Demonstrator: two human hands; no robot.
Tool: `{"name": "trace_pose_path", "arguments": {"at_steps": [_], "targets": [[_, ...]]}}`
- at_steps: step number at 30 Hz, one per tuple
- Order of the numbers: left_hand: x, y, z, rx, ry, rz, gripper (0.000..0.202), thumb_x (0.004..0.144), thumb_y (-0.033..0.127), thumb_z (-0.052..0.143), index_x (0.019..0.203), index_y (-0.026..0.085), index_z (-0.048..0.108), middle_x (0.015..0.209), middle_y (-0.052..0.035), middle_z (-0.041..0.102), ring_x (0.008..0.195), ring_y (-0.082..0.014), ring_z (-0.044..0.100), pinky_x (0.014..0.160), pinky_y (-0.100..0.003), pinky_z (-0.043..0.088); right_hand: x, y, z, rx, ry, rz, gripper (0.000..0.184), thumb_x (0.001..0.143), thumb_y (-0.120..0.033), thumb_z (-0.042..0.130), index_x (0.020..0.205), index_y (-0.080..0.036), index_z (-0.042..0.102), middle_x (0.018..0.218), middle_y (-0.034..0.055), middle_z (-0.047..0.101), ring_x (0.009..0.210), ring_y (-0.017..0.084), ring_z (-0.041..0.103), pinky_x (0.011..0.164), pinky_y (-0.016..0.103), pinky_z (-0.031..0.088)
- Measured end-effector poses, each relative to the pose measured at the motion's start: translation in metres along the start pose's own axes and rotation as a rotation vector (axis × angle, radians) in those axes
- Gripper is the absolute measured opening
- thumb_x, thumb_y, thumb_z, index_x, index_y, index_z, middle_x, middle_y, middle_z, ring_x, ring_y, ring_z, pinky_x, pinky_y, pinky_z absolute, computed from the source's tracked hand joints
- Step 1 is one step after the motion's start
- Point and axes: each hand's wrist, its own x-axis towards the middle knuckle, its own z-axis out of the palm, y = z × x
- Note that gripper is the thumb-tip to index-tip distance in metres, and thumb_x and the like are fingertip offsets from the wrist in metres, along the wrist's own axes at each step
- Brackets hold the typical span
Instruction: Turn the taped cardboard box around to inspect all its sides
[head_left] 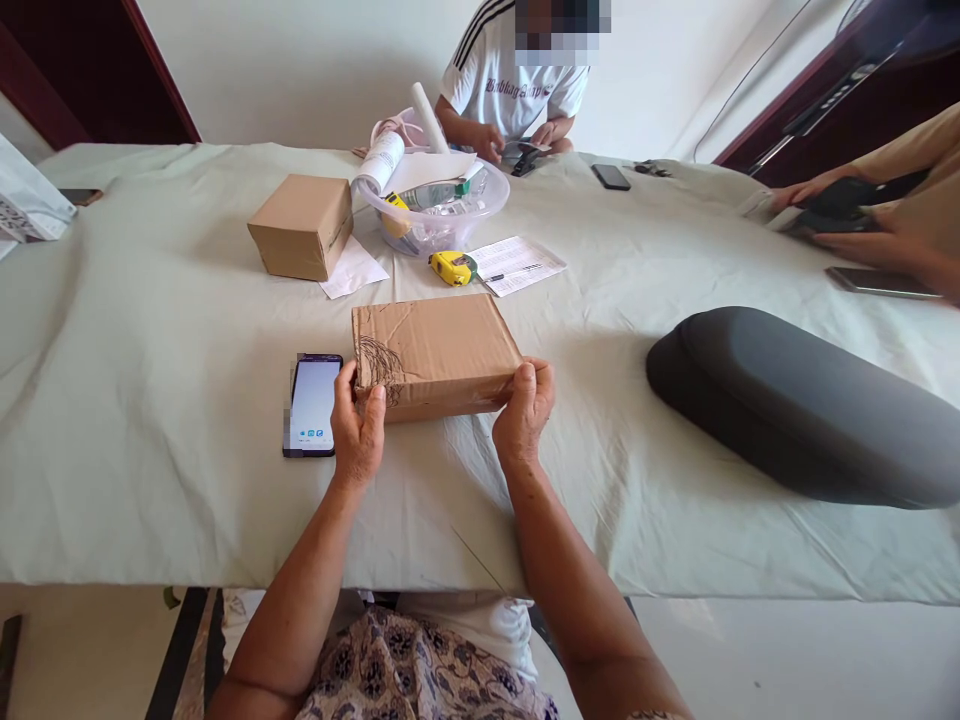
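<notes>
Between my two hands is a flat brown cardboard box (439,345) with dark scribbles on its left corner. My left hand (360,425) grips its near left corner, thumb on the front side. My right hand (525,405) grips the near right corner, thumb on top and fingers curled. Whether the box's underside rests fully on the cloth I cannot tell. Just left of my left hand lies a smartphone (315,405) with its screen lit. Beyond the box are a yellow tape measure (452,267) and a printed sheet (521,264) with a pen on it.
A second cardboard box (300,225) stands at the back left, beside a clear plastic basin (450,232) holding rolls and bottles. A long dark padded seat (802,400) lies at right. Across the table sits a person (517,85); another person's hands (847,215) are at far right.
</notes>
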Motion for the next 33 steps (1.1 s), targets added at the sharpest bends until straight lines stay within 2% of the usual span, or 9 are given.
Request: {"name": "trace_pose_path", "arguments": {"at_steps": [7,11,17,22,29,31,33], "targets": [[-0.001,-0.003,0.0,0.003,-0.015,0.003,0.066,0.094,0.068,0.055,0.139,0.02,0.054,0.126,-0.0146,0.068,0.118,-0.0275,0.065,0.098,-0.041,0.053,0.002,0.007,0.0,0.02,0.02,-0.002,0.048,0.087,-0.07,0.05,0.087,-0.022,0.056,0.074,-0.0039,0.048,0.069,0.016,0.047,0.071,0.034,0.042],[0.0,-0.003,0.002,-0.029,-0.023,-0.023,0.068,0.09,0.063,0.063,0.142,0.02,0.052,0.134,-0.0163,0.067,0.12,-0.0273,0.066,0.101,-0.041,0.054,0.002,0.001,-0.001,0.023,-0.005,0.01,0.048,0.086,-0.069,0.051,0.087,-0.022,0.056,0.076,-0.0028,0.05,0.069,0.016,0.047,0.069,0.033,0.041],[-0.002,-0.005,0.003,-0.024,-0.016,-0.029,0.067,0.088,0.054,0.069,0.143,0.021,0.05,0.145,-0.0183,0.061,0.133,-0.0297,0.06,0.116,-0.048,0.046,0.0,-0.003,-0.004,-0.016,-0.018,-0.001,0.051,0.086,-0.07,0.049,0.098,-0.022,0.061,0.09,0.0015,0.057,0.088,0.022,0.056,0.081,0.037,0.044],[-0.004,-0.006,0.005,-0.016,-0.016,-0.018,0.068,0.089,0.055,0.069,0.143,0.02,0.049,0.141,-0.0179,0.064,0.128,-0.0288,0.064,0.11,-0.045,0.051,0.001,-0.002,-0.003,-0.023,-0.003,-0.013,0.052,0.085,-0.071,0.047,0.098,-0.022,0.06,0.09,0.002,0.058,0.09,0.023,0.057,0.084,0.039,0.045],[-0.004,-0.004,0.007,-0.031,-0.026,-0.02,0.066,0.088,0.053,0.07,0.141,0.021,0.048,0.136,-0.0166,0.066,0.122,-0.0271,0.067,0.104,-0.042,0.055,0.0,-0.002,-0.004,-0.059,0.0,-0.025,0.052,0.079,-0.069,0.059,0.104,-0.022,0.059,0.095,0.003,0.059,0.085,0.021,0.055,0.079,0.038,0.047],[-0.005,-0.004,0.008,-0.016,-0.019,-0.017,0.066,0.087,0.052,0.071,0.14,0.022,0.048,0.136,-0.0161,0.065,0.122,-0.0277,0.066,0.105,-0.044,0.054,-0.002,0.0,-0.002,-0.079,-0.015,-0.031,0.057,0.077,-0.068,0.064,0.11,-0.023,0.059,0.101,0.004,0.061,0.09,0.023,0.057,0.083,0.041,0.048],[-0.005,-0.005,0.009,0.014,0.0,-0.018,0.071,0.082,0.054,0.076,0.138,0.022,0.047,0.137,-0.0165,0.063,0.127,-0.0299,0.063,0.109,-0.047,0.051,-0.007,0.001,0.002,-0.108,-0.039,-0.056,0.07,0.072,-0.068,0.072,0.123,-0.023,0.056,0.118,0.0082,0.062,0.106,0.028,0.06,0.095,0.048,0.049]]}}
